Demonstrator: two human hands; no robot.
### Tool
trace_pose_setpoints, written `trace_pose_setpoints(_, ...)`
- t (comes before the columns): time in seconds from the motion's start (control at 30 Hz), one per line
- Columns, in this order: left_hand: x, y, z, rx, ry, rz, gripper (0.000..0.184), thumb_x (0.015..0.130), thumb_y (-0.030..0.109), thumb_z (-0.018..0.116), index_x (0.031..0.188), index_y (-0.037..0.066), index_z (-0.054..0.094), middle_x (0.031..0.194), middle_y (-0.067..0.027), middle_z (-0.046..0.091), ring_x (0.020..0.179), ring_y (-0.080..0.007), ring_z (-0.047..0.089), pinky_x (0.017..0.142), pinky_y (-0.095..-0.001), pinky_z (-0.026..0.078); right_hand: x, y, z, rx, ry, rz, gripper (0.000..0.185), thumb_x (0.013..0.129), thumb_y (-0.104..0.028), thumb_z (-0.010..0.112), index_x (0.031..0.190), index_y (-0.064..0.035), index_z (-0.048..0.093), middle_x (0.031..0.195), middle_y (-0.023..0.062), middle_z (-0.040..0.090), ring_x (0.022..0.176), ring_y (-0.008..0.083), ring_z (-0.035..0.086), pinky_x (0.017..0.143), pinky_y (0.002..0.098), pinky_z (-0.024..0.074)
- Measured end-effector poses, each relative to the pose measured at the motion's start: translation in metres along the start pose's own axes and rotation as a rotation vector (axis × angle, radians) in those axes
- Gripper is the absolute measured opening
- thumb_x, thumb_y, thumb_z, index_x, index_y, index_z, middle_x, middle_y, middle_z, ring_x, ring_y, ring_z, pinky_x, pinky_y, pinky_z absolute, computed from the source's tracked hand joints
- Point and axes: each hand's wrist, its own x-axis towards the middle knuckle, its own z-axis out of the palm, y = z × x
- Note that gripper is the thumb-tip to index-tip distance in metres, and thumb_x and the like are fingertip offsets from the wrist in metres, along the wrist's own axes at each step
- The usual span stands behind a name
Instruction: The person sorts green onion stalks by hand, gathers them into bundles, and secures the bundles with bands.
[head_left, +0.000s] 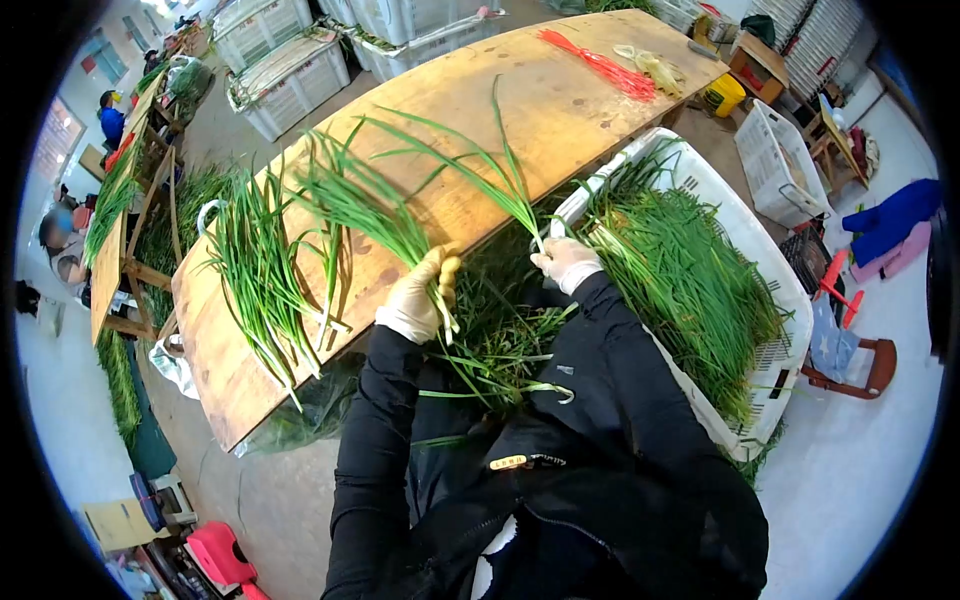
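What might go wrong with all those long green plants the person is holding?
The left hand grips its green bunch near the pale ends while the tops fan out, so a few stalks might slip loose.

The pile of stalks on the table has ends reaching the near edge, so a sleeve might knock some off.

The right hand pinches a few thin stalks; squeezing hard might bend or bruise them.
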Motion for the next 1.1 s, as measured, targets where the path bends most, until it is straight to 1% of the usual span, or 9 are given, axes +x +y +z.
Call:
trace_pose_setpoints(0.13,-0.008,-0.022,0.009,0.178,0.095,0.115,0.041,0.084,0.020,0.049,0.119,-0.001,0.041,0.101,-0.0109,0.055,0.081,-0.0139,0.052,0.067,-0.0226,0.044,-0.013,-0.031,0.015,1.115,-0.020,-0.115,0.020,0.085,-0.023,0.051,0.078,-0.0038,0.053,0.073,0.0055,0.063,0.057,0.0071,0.054,0.053,0.0211,0.0424)
trace_pose_setpoints(0.23,-0.006,-0.031,0.014,0.027,0.009,0.057,0.049,0.081,0.019,0.054,0.123,0.003,0.036,0.117,-0.0171,0.047,0.104,-0.0226,0.049,0.084,-0.0323,0.042,-0.039,-0.063,0.023,0.640,0.152,-0.382,0.030,0.087,-0.032,0.045,0.073,-0.0063,0.050,0.065,0.0052,0.056,0.050,0.0155,0.052,0.048,0.0249,0.0424)
trace_pose_setpoints(0.33,-0.006,-0.035,0.035,0.225,0.136,0.205,0.039,0.082,0.015,0.054,0.117,0.001,0.041,0.105,-0.0151,0.056,0.094,-0.0198,0.054,0.081,-0.0307,0.044,-0.064,-0.091,0.025,0.216,0.526,-0.563,0.031,0.087,-0.032,0.042,0.065,-0.0099,0.048,0.059,0.0066,0.048,0.050,0.0237,0.051,0.042,0.0325,0.0410)
trace_pose_setpoints(0.47,-0.010,-0.025,0.050,0.258,0.151,0.304,0.031,0.085,0.009,0.048,0.114,-0.001,0.044,0.091,-0.0111,0.061,0.081,-0.0136,0.057,0.071,-0.0197,0.044,-0.068,-0.093,0.019,0.128,0.548,-0.790,0.021,0.078,-0.021,0.054,0.062,-0.0095,0.047,0.055,0.0063,0.045,0.047,0.0236,0.050,0.040,0.0324,0.0400)
trace_pose_setpoints(0.57,-0.019,0.007,0.059,0.228,0.142,0.374,0.026,0.082,0.008,0.052,0.107,0.001,0.047,0.086,-0.0100,0.061,0.079,-0.0164,0.059,0.070,-0.0226,0.047,-0.072,-0.100,0.023,0.134,0.369,-0.801,0.019,0.078,-0.021,0.055,0.065,-0.0079,0.050,0.058,0.0080,0.050,0.049,0.0246,0.052,0.041,0.0342,0.0407)
trace_pose_setpoints(0.7,-0.065,0.077,0.059,0.412,0.315,0.621,0.028,0.078,0.006,0.057,0.104,0.006,0.046,0.086,-0.0082,0.062,0.061,-0.0104,0.053,0.053,-0.0216,0.042,-0.062,-0.079,0.073,-0.083,-0.274,-0.361,0.039,0.075,-0.029,0.056,0.109,-0.0115,0.048,0.088,0.0139,0.057,0.077,0.0326,0.056,0.065,0.0389,0.0467)
trace_pose_setpoints(0.93,-0.121,0.129,-0.058,0.757,0.906,0.782,0.051,0.065,-0.011,0.054,0.112,0.000,0.037,0.084,-0.0055,0.053,0.064,-0.0115,0.049,0.056,-0.0222,0.042,-0.079,-0.082,0.148,-0.235,-0.292,-0.772,0.056,0.075,-0.034,0.057,0.123,-0.0137,0.037,0.119,0.0113,0.043,0.102,0.0298,0.047,0.081,0.0409,0.0423)
trace_pose_setpoints(1.0,-0.137,0.127,-0.082,0.869,0.856,0.723,0.051,0.067,-0.011,0.052,0.115,0.000,0.038,0.089,-0.0049,0.054,0.070,-0.0129,0.051,0.063,-0.0235,0.043,-0.051,-0.042,0.203,-0.446,-0.761,-0.284,0.040,0.077,-0.021,0.053,0.116,-0.0149,0.045,0.114,0.0121,0.048,0.097,0.0290,0.052,0.076,0.0405,0.0445)
trace_pose_setpoints(1.1,-0.153,0.119,-0.090,0.988,0.857,0.762,0.055,0.069,-0.010,0.052,0.120,0.002,0.037,0.097,-0.0049,0.055,0.081,-0.0145,0.051,0.075,-0.0249,0.041,-0.037,-0.010,0.173,-0.626,-0.550,0.019,0.042,0.079,-0.021,0.049,0.120,-0.0128,0.041,0.116,0.0129,0.049,0.097,0.0308,0.053,0.075,0.0384,0.0455)
